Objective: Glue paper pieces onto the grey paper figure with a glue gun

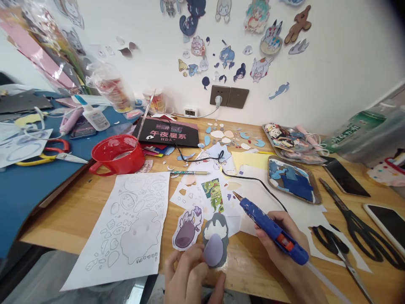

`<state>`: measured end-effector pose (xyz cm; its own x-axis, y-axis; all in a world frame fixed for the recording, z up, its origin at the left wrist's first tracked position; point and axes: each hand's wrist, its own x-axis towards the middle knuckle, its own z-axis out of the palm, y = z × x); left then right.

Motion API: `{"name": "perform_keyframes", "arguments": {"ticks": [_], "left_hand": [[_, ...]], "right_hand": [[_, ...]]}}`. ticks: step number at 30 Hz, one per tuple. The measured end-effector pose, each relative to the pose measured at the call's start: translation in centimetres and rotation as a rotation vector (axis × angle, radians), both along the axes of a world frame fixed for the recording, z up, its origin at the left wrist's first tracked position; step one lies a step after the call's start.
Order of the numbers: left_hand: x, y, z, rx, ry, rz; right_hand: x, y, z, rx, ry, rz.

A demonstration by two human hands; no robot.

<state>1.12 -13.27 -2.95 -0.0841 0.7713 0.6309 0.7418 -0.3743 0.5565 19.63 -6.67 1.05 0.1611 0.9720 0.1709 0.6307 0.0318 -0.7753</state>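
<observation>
My right hand (pixel 283 245) is wrapped round a blue glue gun (pixel 274 230), its nozzle pointing up and left above the papers. A glue stick (pixel 327 283) sticks out of the gun's back end. Curled at the table's front edge, my left hand (pixel 191 274) holds the lower left edge of a grey paper cutout (pixel 216 223) with a lilac oval on its front. Just left of that lies a printed cartoon cutout (pixel 188 228) with a dark purple oval. A white sheet of pencil outlines (pixel 136 223) lies farther left.
A red mug (pixel 118 154), a pen (pixel 190 172) and paper scraps (pixel 221 134) lie behind. On the right are a tray of blue pieces (pixel 292 179), black scissors (pixel 360 223), smaller scissors (pixel 338 245) and phones (pixel 346 176). The gun's black cord (pixel 249 178) crosses the papers.
</observation>
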Motion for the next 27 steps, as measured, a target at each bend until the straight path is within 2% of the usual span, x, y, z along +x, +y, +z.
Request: {"name": "perform_keyframes", "arguments": {"ticks": [7,27], "left_hand": [[0.0,0.4,-0.5,-0.055,-0.029,-0.010],[0.6,1.3,0.2,-0.064,-0.031,0.004]], "right_hand": [[-0.1,0.0,0.2,0.012,-0.002,-0.014],[0.3,0.1,0.0,0.038,-0.059,0.001]]}}
